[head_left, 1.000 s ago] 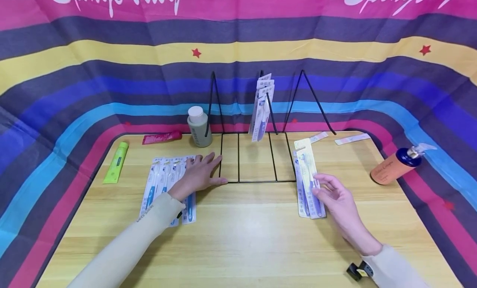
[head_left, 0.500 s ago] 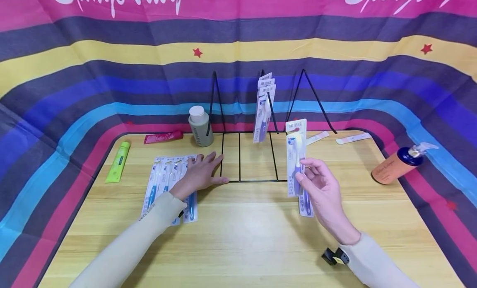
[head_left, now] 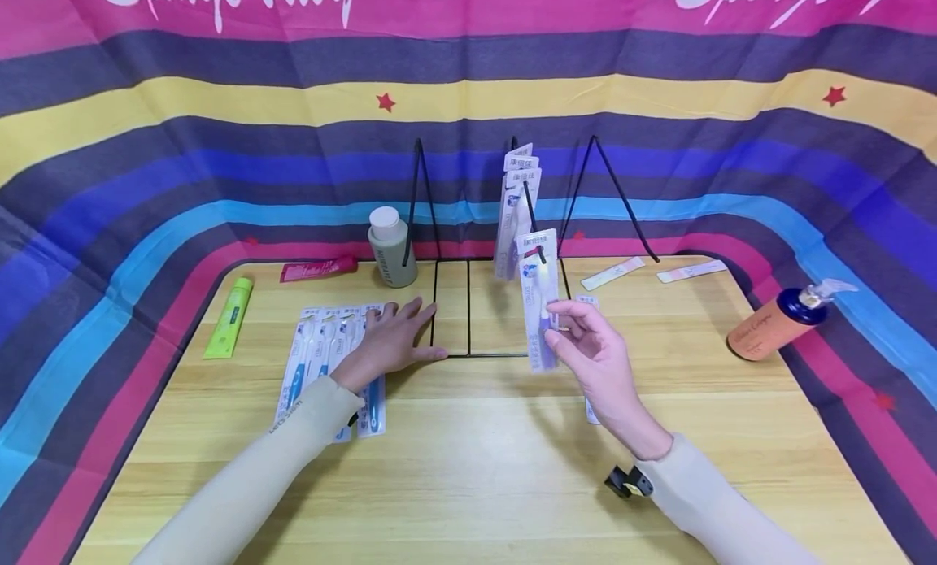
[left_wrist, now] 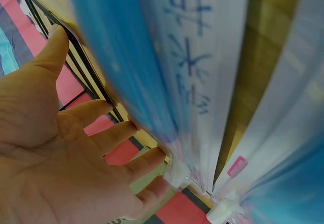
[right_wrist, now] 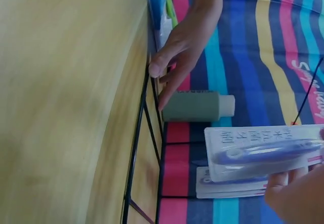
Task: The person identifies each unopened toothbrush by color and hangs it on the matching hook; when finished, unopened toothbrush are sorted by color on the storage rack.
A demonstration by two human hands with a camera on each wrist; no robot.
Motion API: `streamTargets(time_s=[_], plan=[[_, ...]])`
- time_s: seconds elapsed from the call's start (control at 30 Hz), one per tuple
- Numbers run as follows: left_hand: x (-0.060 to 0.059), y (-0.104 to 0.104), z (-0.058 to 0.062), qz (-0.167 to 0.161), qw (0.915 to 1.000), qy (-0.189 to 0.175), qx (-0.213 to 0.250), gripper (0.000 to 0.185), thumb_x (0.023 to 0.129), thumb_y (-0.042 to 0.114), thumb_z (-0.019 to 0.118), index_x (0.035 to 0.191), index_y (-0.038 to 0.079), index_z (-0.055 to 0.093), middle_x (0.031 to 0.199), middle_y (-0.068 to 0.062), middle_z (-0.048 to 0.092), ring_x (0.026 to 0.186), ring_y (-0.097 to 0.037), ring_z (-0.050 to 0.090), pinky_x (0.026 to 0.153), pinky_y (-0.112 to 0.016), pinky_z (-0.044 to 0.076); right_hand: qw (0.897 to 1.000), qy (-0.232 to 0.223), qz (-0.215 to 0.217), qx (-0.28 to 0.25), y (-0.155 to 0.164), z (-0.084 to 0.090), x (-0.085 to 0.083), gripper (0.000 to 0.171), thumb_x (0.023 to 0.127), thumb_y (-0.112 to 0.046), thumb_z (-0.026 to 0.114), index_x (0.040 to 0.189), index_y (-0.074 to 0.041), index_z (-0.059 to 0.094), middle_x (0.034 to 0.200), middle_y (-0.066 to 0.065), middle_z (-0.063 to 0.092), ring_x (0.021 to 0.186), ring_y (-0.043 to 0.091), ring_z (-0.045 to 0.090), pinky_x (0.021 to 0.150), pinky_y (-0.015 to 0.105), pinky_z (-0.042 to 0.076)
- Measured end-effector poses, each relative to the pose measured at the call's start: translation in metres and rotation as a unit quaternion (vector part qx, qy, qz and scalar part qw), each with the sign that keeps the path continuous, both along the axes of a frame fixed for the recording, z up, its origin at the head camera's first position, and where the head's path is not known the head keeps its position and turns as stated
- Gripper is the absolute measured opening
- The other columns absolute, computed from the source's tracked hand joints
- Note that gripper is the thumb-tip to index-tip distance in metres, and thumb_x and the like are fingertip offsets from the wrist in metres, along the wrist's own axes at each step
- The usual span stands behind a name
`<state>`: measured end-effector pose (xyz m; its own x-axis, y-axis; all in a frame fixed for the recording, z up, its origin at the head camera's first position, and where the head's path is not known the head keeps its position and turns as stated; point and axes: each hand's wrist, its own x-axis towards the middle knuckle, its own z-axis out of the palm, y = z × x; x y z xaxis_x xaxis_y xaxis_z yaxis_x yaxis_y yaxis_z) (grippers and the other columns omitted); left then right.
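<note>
Bright even light, soft shadows under arms, wrist views blurred, head view bowed at edges

rack floor (head_left: 486,309) open | hung toothbrush packs (head_left: 515,211) block centre rear | grey bottle (head_left: 390,248) at left edge

The left arm, in a pale beige sleeve, reaches forward from the lower left, and the left hand (head_left: 391,337) lies palm down with its fingers straight and spread, the thumb pointing out to the right. The right arm, sleeved alike, comes in from the lower right with the forearm angled up and to the left; the right hand (head_left: 593,354) is raised off the surface, wrist bent back, its fingers (head_left: 567,317) and thumb curled together in a pinch. A small dark clip sits at the right wrist. The two hands are well apart.
</note>
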<state>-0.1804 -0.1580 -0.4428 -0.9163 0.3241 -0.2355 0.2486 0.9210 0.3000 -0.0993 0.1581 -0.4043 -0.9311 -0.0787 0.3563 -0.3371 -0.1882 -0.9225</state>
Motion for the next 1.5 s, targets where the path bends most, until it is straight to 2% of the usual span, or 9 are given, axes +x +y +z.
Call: streamTargets(time_s=[0.2,0.33,0.57,0.7,0.9,1.07,1.23,1.37,1.5], plan=[[0.000,0.000,-0.001,-0.003,1.0000,-0.002,0.003,0.097,0.098,0.066,0.072,0.173,0.017,0.034,0.178,-0.019,0.025,0.155,-0.055,0.025,0.123,-0.078,0.007,0.999,0.005,0.042,-0.002,-0.004,-0.002,-0.020,0.050,0.100,0.012,0.064,0.150,0.008,0.055,0.144,0.015,0.060,0.131,0.028,0.058,0.113,0.039,0.049],[-0.001,0.000,0.000,-0.006,0.9999,0.006,0.008,0.096,0.099,0.065,0.072,0.173,0.016,0.035,0.177,-0.020,0.026,0.155,-0.055,0.026,0.122,-0.079,0.007,0.998,0.000,0.058,-0.024,-0.010,0.001,-0.045,0.055,0.101,0.012,0.063,0.154,0.006,0.052,0.146,0.018,0.057,0.136,0.031,0.054,0.116,0.040,0.047],[0.000,-0.001,-0.001,-0.005,1.0000,0.001,0.002,0.097,0.098,0.066,0.072,0.173,0.017,0.034,0.178,-0.020,0.025,0.154,-0.055,0.026,0.122,-0.079,0.007,0.999,-0.014,0.031,-0.041,-0.031,0.004,-0.072,0.055,0.100,0.007,0.067,0.152,0.007,0.047,0.141,0.015,0.056,0.127,0.031,0.056,0.104,0.038,0.054],[0.000,-0.001,-0.002,-0.006,1.0000,0.005,0.001,0.097,0.098,0.067,0.072,0.173,0.017,0.034,0.178,-0.019,0.025,0.154,-0.055,0.026,0.122,-0.079,0.006,1.000,-0.003,0.006,-0.028,-0.038,0.002,-0.081,0.055,0.100,0.006,0.068,0.150,0.010,0.045,0.139,0.014,0.054,0.129,0.033,0.052,0.110,0.040,0.048],[0.000,0.000,-0.002,-0.005,1.0000,0.003,0.001,0.097,0.099,0.066,0.072,0.173,0.017,0.035,0.178,-0.020,0.025,0.154,-0.055,0.026,0.122,-0.079,0.007,1.000,-0.002,-0.013,-0.017,-0.029,-0.006,-0.085,0.049,0.099,0.007,0.068,0.144,0.007,0.049,0.145,0.014,0.053,0.137,0.033,0.048,0.118,0.046,0.040],[0.000,0.000,-0.001,-0.005,1.0000,0.003,0.004,0.097,0.098,0.066,0.072,0.173,0.017,0.034,0.177,-0.020,0.025,0.154,-0.055,0.026,0.122,-0.079,0.007,1.000,-0.005,-0.027,-0.008,-0.010,-0.012,-0.081,0.045,0.101,0.009,0.066,0.143,0.002,0.053,0.145,0.013,0.055,0.136,0.029,0.050,0.113,0.036,0.046],[-0.001,-0.001,-0.002,-0.009,0.9999,0.007,0.003,0.097,0.098,0.066,0.072,0.172,0.016,0.035,0.177,-0.020,0.026,0.154,-0.056,0.027,0.122,-0.080,0.008,0.997,-0.043,-0.066,0.026,0.018,-0.021,-0.075,0.043,0.102,0.010,0.064,0.144,0.009,0.052,0.135,0.006,0.062,0.130,0.033,0.055,0.107,0.029,0.050],[-0.002,-0.002,-0.003,-0.007,0.9999,0.009,-0.003,0.097,0.098,0.067,0.072,0.172,0.016,0.036,0.177,-0.019,0.026,0.154,-0.055,0.028,0.122,-0.079,0.010,0.984,-0.118,-0.100,0.088,0.043,-0.030,-0.070,0.044,0.104,0.003,0.066,0.145,0.010,0.051,0.134,0.014,0.061,0.120,0.022,0.060,0.102,0.023,0.052],[-0.001,-0.002,-0.003,-0.005,1.0000,0.007,-0.003,0.097,0.098,0.067,0.072,0.172,0.016,0.035,0.177,-0.020,0.026,0.154,-0.055,0.028,0.121,-0.079,0.010,0.959,-0.199,-0.099,0.175,0.069,-0.041,-0.062,0.056,0.105,-0.008,0.069,0.154,0.008,0.047,0.142,0.023,0.056,0.112,0.013,0.059,0.095,0.021,0.054]])
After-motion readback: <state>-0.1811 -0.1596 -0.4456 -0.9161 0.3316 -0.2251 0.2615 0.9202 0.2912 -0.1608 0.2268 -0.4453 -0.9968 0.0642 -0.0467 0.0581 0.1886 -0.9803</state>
